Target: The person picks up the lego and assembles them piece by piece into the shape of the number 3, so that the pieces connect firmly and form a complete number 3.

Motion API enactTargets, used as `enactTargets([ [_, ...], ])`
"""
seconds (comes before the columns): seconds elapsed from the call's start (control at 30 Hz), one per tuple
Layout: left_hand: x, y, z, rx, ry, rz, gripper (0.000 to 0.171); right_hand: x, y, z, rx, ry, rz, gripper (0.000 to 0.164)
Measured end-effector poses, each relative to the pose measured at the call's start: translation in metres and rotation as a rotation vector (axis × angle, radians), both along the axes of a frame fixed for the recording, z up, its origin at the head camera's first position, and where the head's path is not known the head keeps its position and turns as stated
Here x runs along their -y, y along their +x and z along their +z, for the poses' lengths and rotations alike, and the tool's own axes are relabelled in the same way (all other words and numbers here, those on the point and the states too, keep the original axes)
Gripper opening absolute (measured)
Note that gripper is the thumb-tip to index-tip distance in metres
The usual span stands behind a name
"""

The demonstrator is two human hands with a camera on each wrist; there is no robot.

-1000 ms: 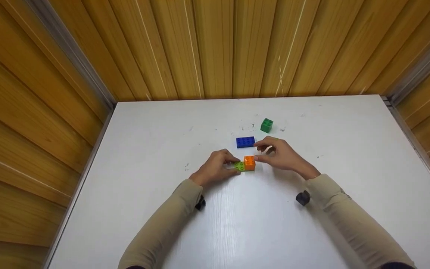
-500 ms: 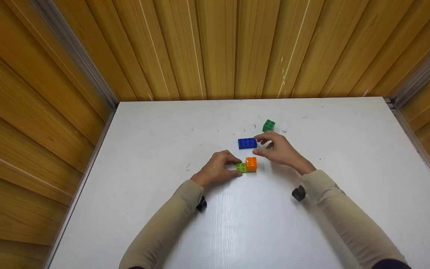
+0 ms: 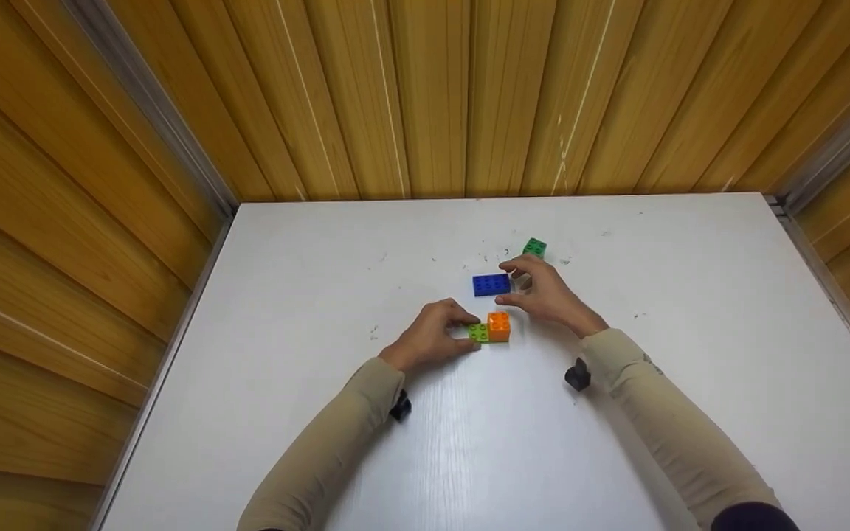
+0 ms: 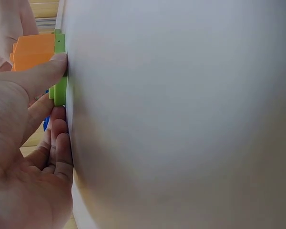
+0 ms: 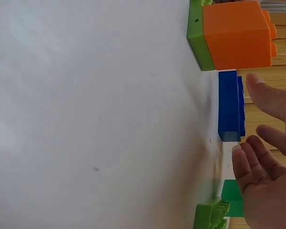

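Note:
My left hand [image 3: 431,335] pinches a flat lime-green brick [image 3: 478,332] between thumb and fingers, low at the white table. On that brick's right half sits a taller orange brick [image 3: 499,325]. In the left wrist view the thumb presses the lime-green brick's side [image 4: 60,90]. My right hand [image 3: 547,291] hovers at the right end of a blue eight-stud brick [image 3: 491,285], thumb and fingers spread apart and holding nothing. The right wrist view shows the blue brick [image 5: 229,106] lying on the table, just off the thumb and fingertips.
Behind the right hand stands a dark green brick [image 3: 535,247], partly covered by the fingers. Another light green brick [image 5: 209,214] shows at the bottom of the right wrist view. Wood-patterned walls [image 3: 432,96] border the white table [image 3: 307,258] at the back and sides.
My right hand has moved away from the orange brick, back and left to the blue brick, its fingers spreading. My left hand keeps its grip on the lime-green brick.

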State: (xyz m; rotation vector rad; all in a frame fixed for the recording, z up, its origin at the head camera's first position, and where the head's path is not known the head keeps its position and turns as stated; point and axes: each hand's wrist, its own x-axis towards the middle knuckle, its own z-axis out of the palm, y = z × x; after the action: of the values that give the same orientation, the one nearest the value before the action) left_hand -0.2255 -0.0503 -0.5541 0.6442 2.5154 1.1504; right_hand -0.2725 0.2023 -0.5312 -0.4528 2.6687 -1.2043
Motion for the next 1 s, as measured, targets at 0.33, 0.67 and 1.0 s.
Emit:
enactTargets([
  [0.33,-0.001,0.0,-0.002,0.004,0.005,0.006,0.04,0.004,-0.006,-0.008,0.054,-0.007,-0.033,0.059],
  [0.67,0.0,0.002,-0.001,0.006,-0.002,0.014,0.04,0.008,-0.006,-0.013,0.103,0.034,-0.079,0.056],
  [1.0,0.0,0.001,0.001,0.012,0.002,0.018,0.04,0.01,-0.009,-0.013,0.114,0.046,-0.101,0.048],
])
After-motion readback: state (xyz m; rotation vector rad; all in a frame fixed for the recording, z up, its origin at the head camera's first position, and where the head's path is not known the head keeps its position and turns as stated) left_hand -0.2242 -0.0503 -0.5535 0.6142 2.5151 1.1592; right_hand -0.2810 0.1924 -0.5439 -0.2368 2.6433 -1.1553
